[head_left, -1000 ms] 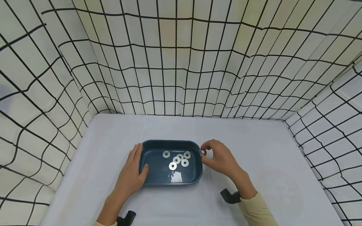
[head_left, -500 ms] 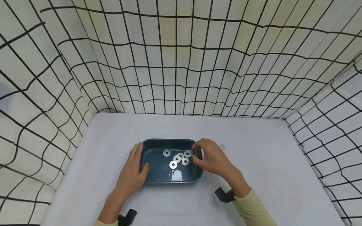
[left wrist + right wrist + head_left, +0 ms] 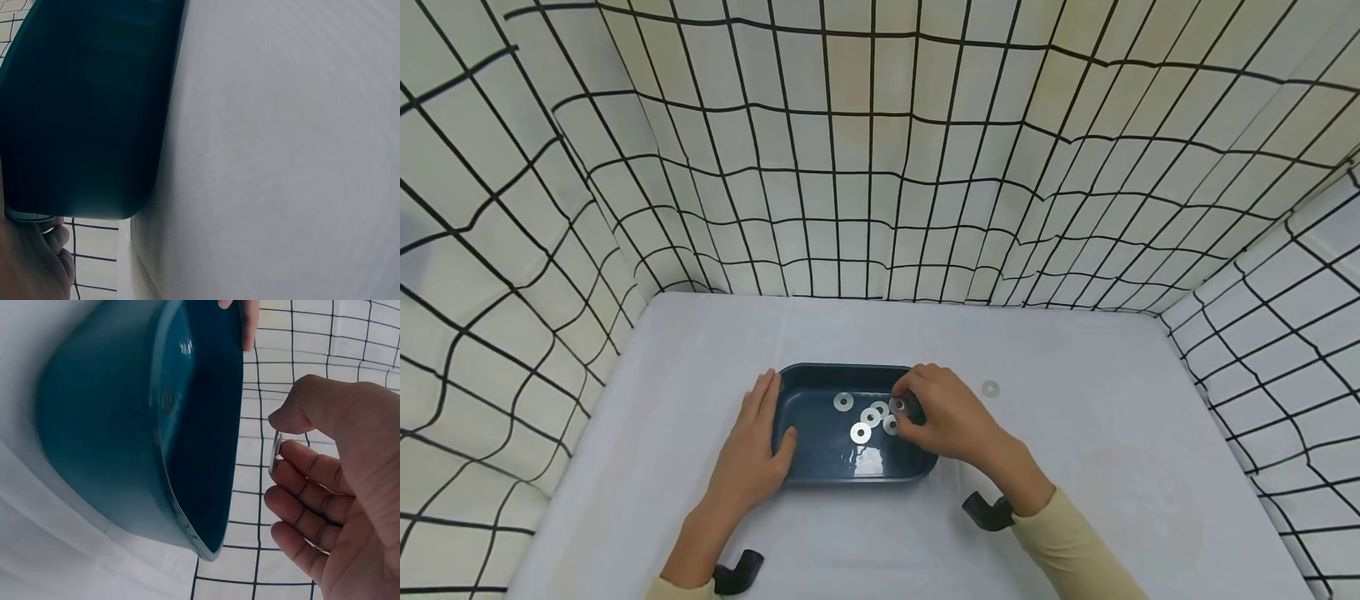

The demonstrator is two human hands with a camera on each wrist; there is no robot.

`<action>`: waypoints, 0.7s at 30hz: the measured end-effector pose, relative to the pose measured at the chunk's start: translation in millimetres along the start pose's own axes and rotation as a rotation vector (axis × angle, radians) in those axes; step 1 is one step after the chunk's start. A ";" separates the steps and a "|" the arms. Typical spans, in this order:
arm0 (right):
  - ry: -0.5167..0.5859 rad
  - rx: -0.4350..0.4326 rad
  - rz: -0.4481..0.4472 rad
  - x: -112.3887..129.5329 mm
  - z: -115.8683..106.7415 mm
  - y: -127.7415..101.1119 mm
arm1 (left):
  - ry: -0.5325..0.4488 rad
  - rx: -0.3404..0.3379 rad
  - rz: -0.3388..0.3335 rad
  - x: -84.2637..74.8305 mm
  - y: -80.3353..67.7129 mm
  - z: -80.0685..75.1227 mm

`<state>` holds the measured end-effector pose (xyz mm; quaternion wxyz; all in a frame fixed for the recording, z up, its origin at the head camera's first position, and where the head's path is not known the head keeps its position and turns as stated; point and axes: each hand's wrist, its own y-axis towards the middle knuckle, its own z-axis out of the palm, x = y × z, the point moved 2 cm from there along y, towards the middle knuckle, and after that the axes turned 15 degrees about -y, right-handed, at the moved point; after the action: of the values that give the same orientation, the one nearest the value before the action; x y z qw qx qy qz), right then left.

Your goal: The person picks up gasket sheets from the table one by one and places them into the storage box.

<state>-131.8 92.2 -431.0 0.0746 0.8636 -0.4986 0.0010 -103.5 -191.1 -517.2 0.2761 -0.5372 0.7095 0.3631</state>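
A dark blue rectangular tray (image 3: 865, 482) sits on the white table. My left hand (image 3: 745, 467) holds its left end, fingers along the outside of the wall and thumb over the rim. My right hand (image 3: 951, 417) is above the tray's right part, pinching a metal washer (image 3: 275, 452) between thumb and index finger. In the right wrist view this washer stands edge-on, with the other fingers loosely bent. Several flat washers (image 3: 861, 432) lie on the tray floor, some overlapping near the middle; the right fingertips cover part of that group in the head view.
One pale washer (image 3: 991, 389) lies on the white tabletop (image 3: 1075, 433), right of the tray. Walls of white panels with a black grid (image 3: 865, 200) rise behind and at both sides. Black angled pieces (image 3: 988, 511) stick out at both wrists.
My right hand has moved left from beside the tray's right rim to over its inside, carrying the pinched washer. The washer on the table has come into sight. The left hand has stayed at the tray.
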 end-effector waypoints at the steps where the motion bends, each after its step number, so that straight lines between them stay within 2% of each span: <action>1: -0.009 -0.001 -0.011 1.0 0.4 0.1 | -0.002 -0.004 0.006 -0.2 0.1 0.3; 9: -0.041 0.005 -0.068 11.0 5.2 -1.1 | -0.012 0.007 -0.017 1.1 -0.9 0.1; 14: -0.062 0.038 -0.084 15.4 10.2 -2.7 | -0.005 -0.002 0.008 1.4 -0.1 -1.2; 21: -0.029 0.055 -0.026 6.8 11.4 -10.4 | -0.016 -0.017 0.026 -0.8 0.1 -0.6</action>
<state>-120.2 90.0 -443.1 0.0436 0.8716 -0.4883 0.0014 -103.3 -191.1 -516.2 0.2724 -0.5272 0.7112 0.3769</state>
